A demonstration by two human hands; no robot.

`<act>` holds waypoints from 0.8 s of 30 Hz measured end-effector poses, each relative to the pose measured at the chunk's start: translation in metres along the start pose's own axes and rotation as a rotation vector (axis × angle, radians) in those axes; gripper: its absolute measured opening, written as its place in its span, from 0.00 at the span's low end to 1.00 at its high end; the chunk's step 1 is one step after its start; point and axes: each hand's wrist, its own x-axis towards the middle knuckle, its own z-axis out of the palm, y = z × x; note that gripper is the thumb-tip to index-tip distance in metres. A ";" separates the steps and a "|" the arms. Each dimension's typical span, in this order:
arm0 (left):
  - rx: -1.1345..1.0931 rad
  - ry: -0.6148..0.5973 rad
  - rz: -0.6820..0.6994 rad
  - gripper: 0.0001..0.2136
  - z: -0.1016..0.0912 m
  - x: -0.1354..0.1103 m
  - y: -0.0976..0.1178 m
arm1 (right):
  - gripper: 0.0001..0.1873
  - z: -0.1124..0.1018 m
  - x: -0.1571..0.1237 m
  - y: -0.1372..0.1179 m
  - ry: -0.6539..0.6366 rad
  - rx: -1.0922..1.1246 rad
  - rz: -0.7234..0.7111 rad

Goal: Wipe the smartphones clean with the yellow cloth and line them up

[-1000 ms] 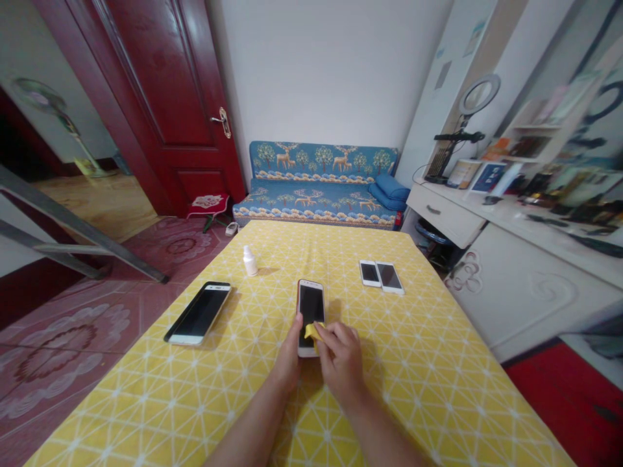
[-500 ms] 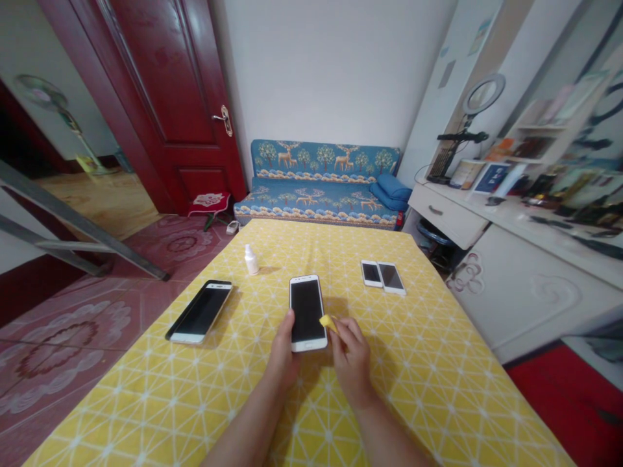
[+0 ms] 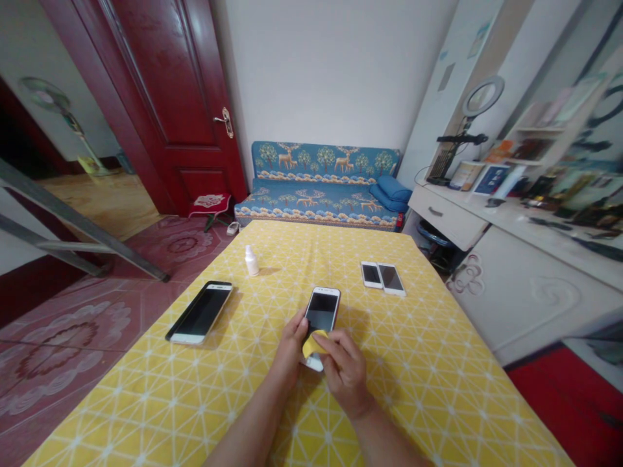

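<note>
My left hand [image 3: 291, 347] is closed around the left side of a white smartphone [image 3: 323, 310], its thumb along the edge of the dark screen. The phone is tilted, with its top leaning to the right. In my right hand [image 3: 348, 373] a small yellow cloth [image 3: 314, 345] is pinched between thumb and fingers. The cloth lies over the lower part of the phone's screen and hides some of it. My fingers behind the phone are out of sight.
On the yellow patterned tablecloth [image 3: 233, 402] lie a larger phone in a dark case [image 3: 202, 313] at left and two white phones, one smaller [image 3: 371, 275], one larger [image 3: 390, 279], at right. A white bottle [image 3: 251, 261] stands farther back. Beyond the table is a blue sofa [image 3: 316, 188].
The phone has tilted and shifted to the right and slightly nearer me. My right hand has brought the yellow cloth from the phone's right edge onto its lower screen.
</note>
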 end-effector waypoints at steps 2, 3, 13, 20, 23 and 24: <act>0.049 -0.042 -0.005 0.20 0.000 0.000 0.000 | 0.24 -0.002 0.002 0.004 0.057 -0.031 0.008; 0.071 -0.074 -0.017 0.20 0.000 -0.001 0.001 | 0.23 -0.004 0.003 0.007 0.101 -0.049 0.026; 0.216 -0.358 -0.075 0.22 0.007 -0.010 0.014 | 0.07 -0.028 0.020 0.022 0.568 0.007 0.450; 0.562 -0.346 0.111 0.19 0.005 -0.007 0.009 | 0.09 -0.024 0.017 0.018 0.486 0.119 0.503; 0.680 -0.445 0.173 0.29 0.008 -0.016 0.012 | 0.09 -0.024 0.018 0.018 0.479 0.136 0.521; 0.711 -0.490 0.184 0.34 0.010 -0.019 0.014 | 0.09 -0.024 0.018 0.018 0.484 0.144 0.527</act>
